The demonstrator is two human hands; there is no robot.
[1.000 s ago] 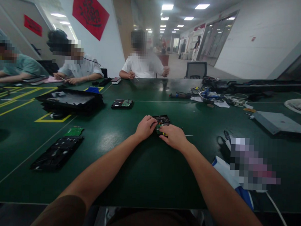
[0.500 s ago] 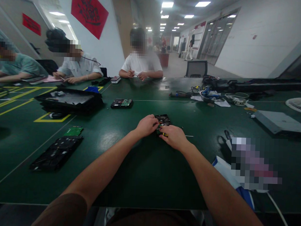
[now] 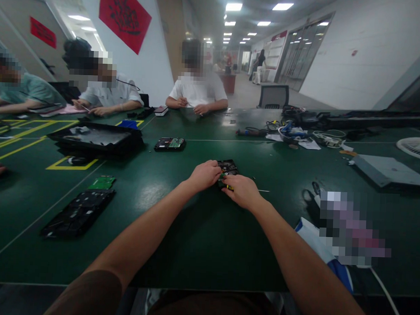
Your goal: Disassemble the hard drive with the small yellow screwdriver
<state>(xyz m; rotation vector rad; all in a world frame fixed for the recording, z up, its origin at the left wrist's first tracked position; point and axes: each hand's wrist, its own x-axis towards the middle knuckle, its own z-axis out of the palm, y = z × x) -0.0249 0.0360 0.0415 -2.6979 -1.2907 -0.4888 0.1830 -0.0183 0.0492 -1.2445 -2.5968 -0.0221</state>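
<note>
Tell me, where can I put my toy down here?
Bare table lies between the black panel and the left hand, and farther back, between the spare drive and the cables. The far right is crowded.

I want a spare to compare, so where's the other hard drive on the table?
In the head view, the other hard drive lies left of centre on the green table, beyond the left hand and just right of the black tray.

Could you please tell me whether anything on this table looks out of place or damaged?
Nothing looks spilled or damaged. The left hand holds a small black drive; the right hand grips a yellow-handled tool at it. One oddity: a bare green circuit board lies loose at the left, beside a black panel.
</note>
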